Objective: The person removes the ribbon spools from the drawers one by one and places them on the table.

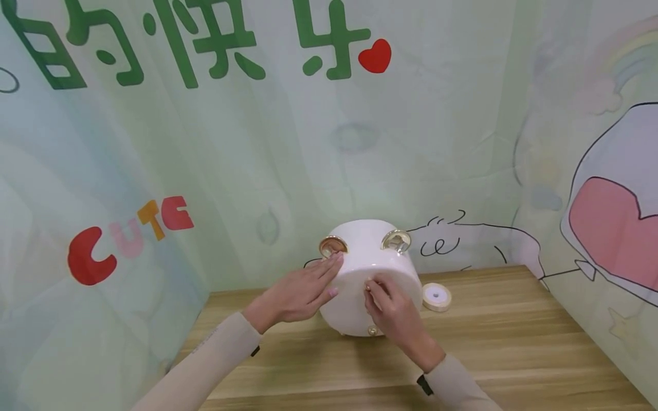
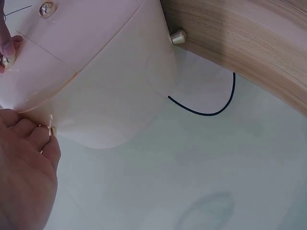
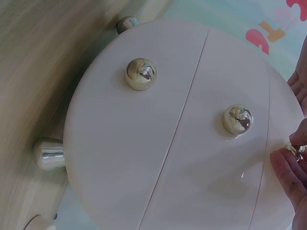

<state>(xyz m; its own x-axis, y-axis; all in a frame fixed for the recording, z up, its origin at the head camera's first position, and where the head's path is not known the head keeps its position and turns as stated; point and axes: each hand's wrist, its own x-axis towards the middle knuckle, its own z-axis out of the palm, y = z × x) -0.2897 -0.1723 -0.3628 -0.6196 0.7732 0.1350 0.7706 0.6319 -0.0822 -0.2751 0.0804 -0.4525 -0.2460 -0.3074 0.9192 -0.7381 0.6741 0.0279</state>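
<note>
Top knob (image 2: 7,61) partly behind right hand (image 1: 394,310)

The box (image 1: 351,305) stands on the table (image 1: 514,325), backdrop (image 1: 437,148) behind, roll (image 1: 437,305) at right.

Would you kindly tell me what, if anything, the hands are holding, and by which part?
The right hand pinches the white round box by its uppermost front gold knob; the left hand apparently only rests against it.
</note>
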